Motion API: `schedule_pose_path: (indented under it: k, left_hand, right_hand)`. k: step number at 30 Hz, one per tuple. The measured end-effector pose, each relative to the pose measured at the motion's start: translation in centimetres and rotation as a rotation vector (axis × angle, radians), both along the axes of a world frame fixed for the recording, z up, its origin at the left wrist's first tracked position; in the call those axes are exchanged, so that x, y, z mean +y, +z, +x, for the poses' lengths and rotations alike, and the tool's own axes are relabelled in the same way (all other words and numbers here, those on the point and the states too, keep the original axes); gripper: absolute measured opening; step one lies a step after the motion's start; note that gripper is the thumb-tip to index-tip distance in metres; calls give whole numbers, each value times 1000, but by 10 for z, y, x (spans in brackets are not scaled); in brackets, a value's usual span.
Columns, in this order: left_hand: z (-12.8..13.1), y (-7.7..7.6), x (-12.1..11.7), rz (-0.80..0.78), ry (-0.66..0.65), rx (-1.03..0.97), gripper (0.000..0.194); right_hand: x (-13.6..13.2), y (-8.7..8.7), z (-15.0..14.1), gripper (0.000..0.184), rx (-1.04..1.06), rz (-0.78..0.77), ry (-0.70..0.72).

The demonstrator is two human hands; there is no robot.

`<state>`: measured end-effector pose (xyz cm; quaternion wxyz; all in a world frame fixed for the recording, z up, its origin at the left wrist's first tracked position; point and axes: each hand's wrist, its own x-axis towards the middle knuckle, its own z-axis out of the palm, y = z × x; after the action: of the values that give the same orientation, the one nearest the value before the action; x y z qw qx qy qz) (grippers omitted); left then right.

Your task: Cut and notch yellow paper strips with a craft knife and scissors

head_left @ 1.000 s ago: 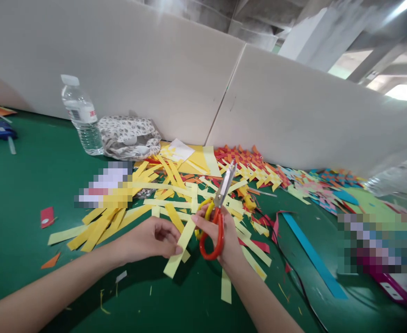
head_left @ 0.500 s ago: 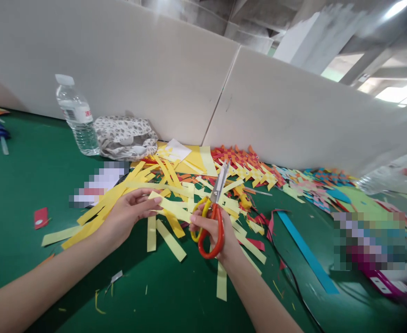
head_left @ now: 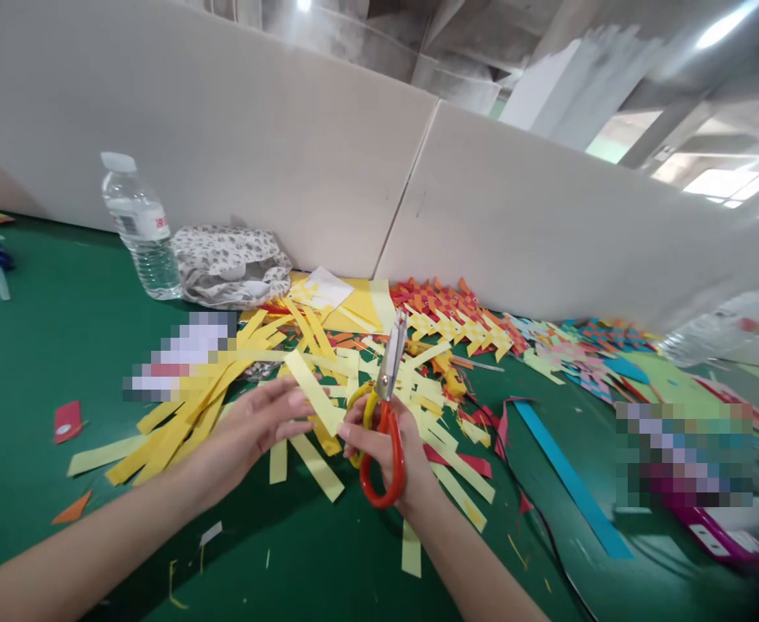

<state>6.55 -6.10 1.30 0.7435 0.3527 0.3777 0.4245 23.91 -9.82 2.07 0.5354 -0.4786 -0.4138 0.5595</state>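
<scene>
My right hand (head_left: 388, 445) is closed around scissors (head_left: 388, 371) with one yellow and one red handle. Their blades point up and away from me, looking nearly closed. Between the thumb and fingers of that same hand is the lower end of a pale yellow paper strip (head_left: 313, 390), which slants up to the left. My left hand (head_left: 256, 428) is beside this strip, fingers apart and the tips close to it; whether they touch it is unclear. Under both hands lie loose pale yellow strips (head_left: 318, 466) and a bundle of deeper yellow strips (head_left: 188, 423).
A water bottle (head_left: 139, 229) and a patterned cloth pouch (head_left: 230, 268) stand by the partition (head_left: 256, 130). Woven paper pieces (head_left: 437, 302) lie along the back. At right are a blue strip (head_left: 570, 479), a black cable (head_left: 547, 527) and another bottle (head_left: 722, 328).
The pale strip has swung from nearly level to a steep slant. The left fingers have spread from their pinch on it. The scissors and right hand have shifted slightly left and down in view.
</scene>
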Motion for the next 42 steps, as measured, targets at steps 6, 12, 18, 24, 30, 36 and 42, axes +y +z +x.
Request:
schedule_pose_path:
  k: [6, 12, 18, 24, 30, 36, 42]
  left_hand:
    - [9, -1, -16, 191, -174, 263, 17]
    - [5, -2, -8, 214, -86, 385, 22]
    - [-5, -8, 10, 286, 38, 387, 24]
    - [-7, -7, 19, 289, 99, 379, 32]
    - [-8, -8, 17, 319, 52, 413, 29]
    - [-10, -13, 18, 313, 20, 394, 24]
    - [-11, -16, 19, 290, -1, 362, 25]
  right_hand:
    - [-3, -7, -4, 38, -70, 57, -22]
    - [-7, -5, -3, 33, -358, 87, -34]
    - [-3, -5, 5, 46, -1066, 85, -46]
    - [-2, -9, 4, 52, -1250, 109, -2]
    - [-4, -11, 3, 54, -1246, 113, 0]
    - [-3, -10, 3, 53, -1219, 101, 2]
    - [-3, -9, 3, 50, -1209, 102, 9]
